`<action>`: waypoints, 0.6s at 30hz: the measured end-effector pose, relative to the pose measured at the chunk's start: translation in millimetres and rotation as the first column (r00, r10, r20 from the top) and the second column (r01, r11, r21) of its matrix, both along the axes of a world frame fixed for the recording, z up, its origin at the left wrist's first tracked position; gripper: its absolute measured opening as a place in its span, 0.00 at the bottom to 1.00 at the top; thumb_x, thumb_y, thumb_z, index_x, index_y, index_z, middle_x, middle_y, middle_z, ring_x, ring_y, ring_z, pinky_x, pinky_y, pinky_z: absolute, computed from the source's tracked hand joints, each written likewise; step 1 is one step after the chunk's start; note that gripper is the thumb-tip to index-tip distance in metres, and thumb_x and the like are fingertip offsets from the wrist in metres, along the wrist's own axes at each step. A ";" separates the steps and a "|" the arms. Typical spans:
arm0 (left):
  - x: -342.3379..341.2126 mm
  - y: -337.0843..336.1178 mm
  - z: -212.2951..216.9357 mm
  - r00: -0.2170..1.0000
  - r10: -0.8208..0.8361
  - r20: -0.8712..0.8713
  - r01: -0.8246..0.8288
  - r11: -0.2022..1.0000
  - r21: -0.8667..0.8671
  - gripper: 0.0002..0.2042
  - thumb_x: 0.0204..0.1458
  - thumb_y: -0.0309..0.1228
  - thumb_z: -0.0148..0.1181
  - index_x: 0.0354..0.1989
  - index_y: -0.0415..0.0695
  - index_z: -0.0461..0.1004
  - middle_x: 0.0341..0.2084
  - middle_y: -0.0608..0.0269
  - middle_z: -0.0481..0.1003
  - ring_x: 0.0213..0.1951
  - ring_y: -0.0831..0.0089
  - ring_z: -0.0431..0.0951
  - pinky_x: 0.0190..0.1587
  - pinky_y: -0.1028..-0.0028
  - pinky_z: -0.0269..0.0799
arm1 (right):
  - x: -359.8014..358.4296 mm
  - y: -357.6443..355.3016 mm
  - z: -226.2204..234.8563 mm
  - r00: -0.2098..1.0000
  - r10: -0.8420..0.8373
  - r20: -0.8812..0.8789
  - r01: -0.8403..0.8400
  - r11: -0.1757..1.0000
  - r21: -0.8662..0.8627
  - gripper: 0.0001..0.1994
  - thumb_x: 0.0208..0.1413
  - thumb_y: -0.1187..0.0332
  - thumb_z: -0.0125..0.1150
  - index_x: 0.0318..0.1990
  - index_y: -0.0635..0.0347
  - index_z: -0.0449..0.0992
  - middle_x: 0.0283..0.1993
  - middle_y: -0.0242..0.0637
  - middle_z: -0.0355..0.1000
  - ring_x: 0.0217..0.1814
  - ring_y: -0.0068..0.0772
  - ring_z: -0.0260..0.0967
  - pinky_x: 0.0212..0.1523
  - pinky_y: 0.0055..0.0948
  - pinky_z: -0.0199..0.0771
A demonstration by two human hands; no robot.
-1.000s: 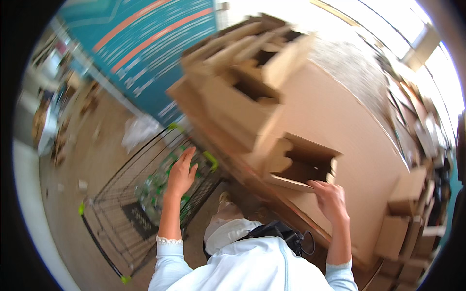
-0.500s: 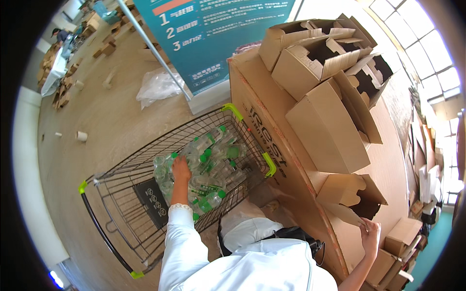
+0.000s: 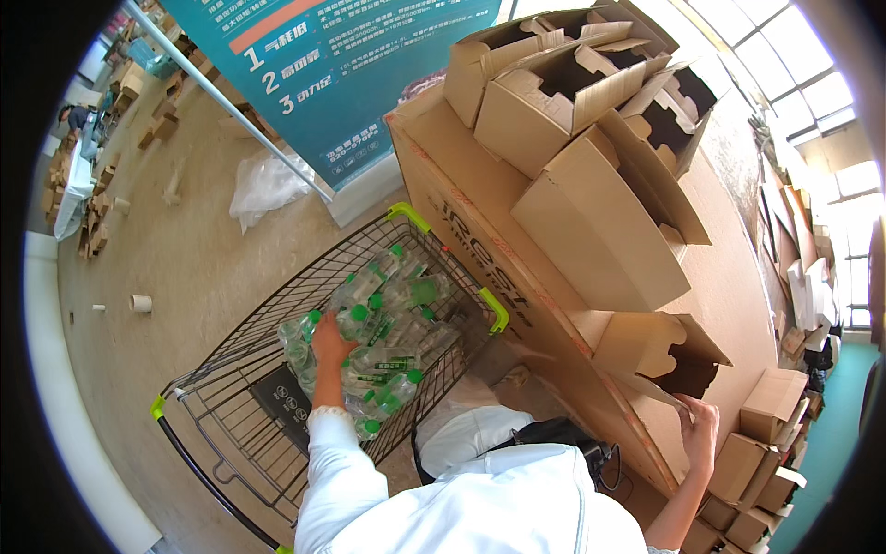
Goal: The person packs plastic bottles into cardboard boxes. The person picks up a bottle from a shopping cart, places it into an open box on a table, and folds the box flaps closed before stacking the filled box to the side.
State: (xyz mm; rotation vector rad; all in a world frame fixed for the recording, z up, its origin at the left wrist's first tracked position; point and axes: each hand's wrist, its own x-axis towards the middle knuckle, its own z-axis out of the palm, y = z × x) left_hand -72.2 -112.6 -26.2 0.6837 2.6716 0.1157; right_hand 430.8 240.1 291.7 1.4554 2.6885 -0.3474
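My left hand (image 3: pixel 330 343) reaches down into a wire shopping cart (image 3: pixel 242 305). Its fingers curl round a clear plastic bottle (image 3: pixel 353 320) with a green cap, amid a heap of similar bottles (image 3: pixel 380 358); the fingertips are partly hidden. My right hand (image 3: pixel 700 430) pinches the near edge of a small open cardboard box (image 3: pixel 641 355). This box stands on a large carton (image 3: pixel 572 355) to the right of the cart, its opening tipped to the right and its inside dark.
More open cardboard boxes (image 3: pixel 595 217) crowd the far part of the large carton. A blue-green banner (image 3: pixel 323 74) stands beyond the cart, clear plastic sheeting (image 3: pixel 268 189) at its foot. Stacked cartons (image 3: pixel 773 406) lie at the right. Further left, a paper-like roll (image 3: pixel 140 304) rests on the floor.
The view has shifted slightly. My left hand has moved a little lower among the bottles, its fingers now round one. My right hand stays at the small box's edge.
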 end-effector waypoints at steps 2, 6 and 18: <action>0.6 -9.0 14.8 0.987 0.156 -0.033 -0.150 0.978 0.144 0.40 0.32 0.36 0.79 0.57 0.41 0.66 0.52 0.48 0.72 0.53 0.53 0.73 0.51 0.57 0.72 | 3.8 0.4 -2.2 1.000 0.018 -0.023 -0.018 1.000 -0.009 0.10 0.49 0.78 0.60 0.39 0.61 0.81 0.35 0.48 0.78 0.37 0.52 0.75 0.41 0.41 0.73; 5.3 14.0 89.8 0.925 0.326 -0.194 -0.207 0.862 0.462 0.33 0.35 0.34 0.77 0.51 0.37 0.69 0.44 0.48 0.76 0.46 0.55 0.78 0.47 0.60 0.73 | 11.2 -1.3 -3.2 0.998 0.037 -0.056 -0.037 0.999 0.001 0.11 0.49 0.78 0.61 0.42 0.61 0.80 0.32 0.48 0.76 0.33 0.52 0.74 0.38 0.41 0.73; 204.8 246.8 299.8 0.783 -0.611 -0.116 -0.071 -0.273 0.959 0.42 0.47 0.54 0.65 0.63 0.39 0.56 0.52 0.45 0.68 0.53 0.50 0.72 0.56 0.52 0.68 | 47.7 7.1 -8.7 0.898 0.414 0.146 -0.413 0.910 -0.042 0.11 0.53 0.74 0.56 0.45 0.56 0.76 0.28 0.39 0.73 0.37 0.41 0.77 0.70 0.54 0.54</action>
